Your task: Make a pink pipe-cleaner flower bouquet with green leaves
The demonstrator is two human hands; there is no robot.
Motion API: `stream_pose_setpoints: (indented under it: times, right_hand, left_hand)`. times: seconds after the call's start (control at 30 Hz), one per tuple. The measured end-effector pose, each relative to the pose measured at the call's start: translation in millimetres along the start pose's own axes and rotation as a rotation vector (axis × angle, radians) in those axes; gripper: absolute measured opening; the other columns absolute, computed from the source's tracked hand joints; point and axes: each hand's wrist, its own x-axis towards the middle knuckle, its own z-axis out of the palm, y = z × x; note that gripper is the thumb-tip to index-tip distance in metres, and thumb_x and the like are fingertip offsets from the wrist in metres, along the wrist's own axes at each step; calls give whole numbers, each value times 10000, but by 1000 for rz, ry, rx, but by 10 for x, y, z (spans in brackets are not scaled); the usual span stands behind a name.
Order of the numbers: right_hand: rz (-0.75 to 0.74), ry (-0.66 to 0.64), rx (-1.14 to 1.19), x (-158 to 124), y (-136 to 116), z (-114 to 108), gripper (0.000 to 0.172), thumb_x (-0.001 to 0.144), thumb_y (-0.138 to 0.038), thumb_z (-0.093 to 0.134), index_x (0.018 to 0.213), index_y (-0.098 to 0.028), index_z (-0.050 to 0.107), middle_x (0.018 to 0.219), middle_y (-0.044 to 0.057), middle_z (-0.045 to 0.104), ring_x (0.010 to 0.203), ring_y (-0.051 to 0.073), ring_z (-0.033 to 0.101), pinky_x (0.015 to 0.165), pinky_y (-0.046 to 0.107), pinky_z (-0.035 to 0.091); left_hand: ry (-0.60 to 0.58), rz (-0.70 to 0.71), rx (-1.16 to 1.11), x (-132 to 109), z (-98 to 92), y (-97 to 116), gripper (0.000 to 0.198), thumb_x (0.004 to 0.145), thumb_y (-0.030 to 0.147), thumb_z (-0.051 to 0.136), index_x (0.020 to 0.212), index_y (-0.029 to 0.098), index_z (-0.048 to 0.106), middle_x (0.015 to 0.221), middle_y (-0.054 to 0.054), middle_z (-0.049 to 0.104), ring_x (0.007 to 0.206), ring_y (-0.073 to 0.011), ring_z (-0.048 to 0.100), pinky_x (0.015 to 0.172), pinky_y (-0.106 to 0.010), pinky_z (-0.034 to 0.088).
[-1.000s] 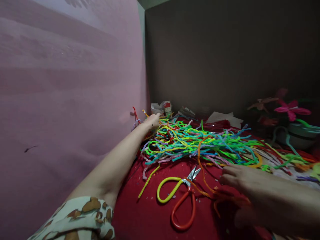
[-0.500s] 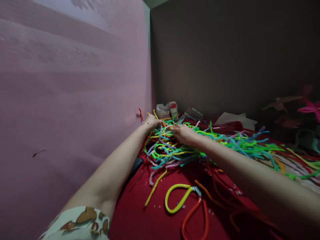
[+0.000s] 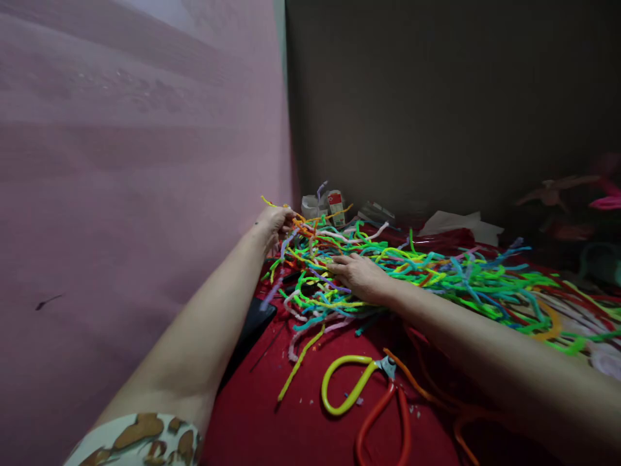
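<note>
A long tangled heap of fuzzy pipe cleaners (image 3: 436, 275) in green, yellow, blue, pink and other colours spreads over a red cloth. At its far left end, my left hand (image 3: 276, 224) is closed around pipe cleaners, with orange and purple ones sticking out by the fingers. My right hand (image 3: 358, 275) lies on the middle of the heap, palm down, fingers stretched out and a little apart. Scissors (image 3: 387, 367) with one yellow and one red handle lie on the cloth in front of the heap.
A pink wall (image 3: 145, 213) stands close on the left, and a dark panel (image 3: 436, 116) rises behind. Small boxes (image 3: 336, 206) and white paper (image 3: 460, 225) sit at the back. Under my left forearm lies a dark flat object (image 3: 257, 317). Pink flower shapes (image 3: 606, 202) show at right.
My left hand has moved left and slightly up, drawing orange and purple pipe cleaners with it. My right hand has shifted slightly down, and its fingers lie flatter on the heap.
</note>
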Motion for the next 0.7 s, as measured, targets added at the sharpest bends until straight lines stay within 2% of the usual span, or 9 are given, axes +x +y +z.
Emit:
stream_pose_setpoints:
  times: [0.13,0.2,0.3,0.4,0.47,0.53,0.63,0.7]
  right_hand:
    - [41,77,107,18,-33,-59,322,872,-364,465,1143,-267,610,1207,71,582,1059,241,520,887,351,386]
    - [92,150,173,44,-82,-129,374,879,-411,441,1149,-213,608,1168,84,608,1049,229,536,877,318,395]
    - [176,256,274,109,-176,-227,424,923,-393,329,1197,-170,565,1057,65,657,924,176,590,789,256,427]
    - [249,305,339,200,-241,-240,409,903,-372,377,1217,-170,544,957,54,681,803,159,602,711,242,428]
    - [290,297,358,268,-251,-197,346,868,-372,442,1067,-171,642,847,60,688,741,169,598,678,250,416]
    - [315,279,368,332,-233,-144,297,849,-372,468,905,-188,694,749,54,675,698,174,590,657,257,401]
    - [336,274,389,407,-166,-97,258,841,-355,480,925,-225,687,754,34,665,696,165,578,644,250,381]
    - [366,264,412,431,-108,-93,277,844,-355,475,916,-198,691,731,36,654,662,154,563,608,238,371]
  left_hand:
    - [-131,-54,-58,-176,-79,76,254,707,97,568,512,149,414,395,46,417,277,-21,282,300,-155,162]
    - [-209,-51,-81,-294,-33,48,186,661,77,605,550,138,468,408,31,456,279,-23,322,300,-143,162]
    - [-352,-78,-98,-465,51,-4,121,612,60,671,648,105,565,455,-6,526,305,-47,397,298,-144,198]
    - [-444,-114,-136,-576,83,3,124,619,60,682,705,79,596,526,-52,583,320,-56,420,295,-154,232]
    - [-440,-109,-199,-599,72,33,79,656,67,649,689,88,580,516,-29,562,307,-31,381,295,-144,230]
    - [-384,-75,-292,-586,53,55,96,715,109,602,644,114,537,470,23,495,282,-3,300,292,-134,214]
    - [-254,9,-443,-527,39,48,242,788,200,549,576,151,444,404,83,363,261,5,198,291,-138,216]
    - [-180,75,-529,-482,37,31,291,803,250,552,560,162,418,376,94,293,267,-7,213,306,-142,250]
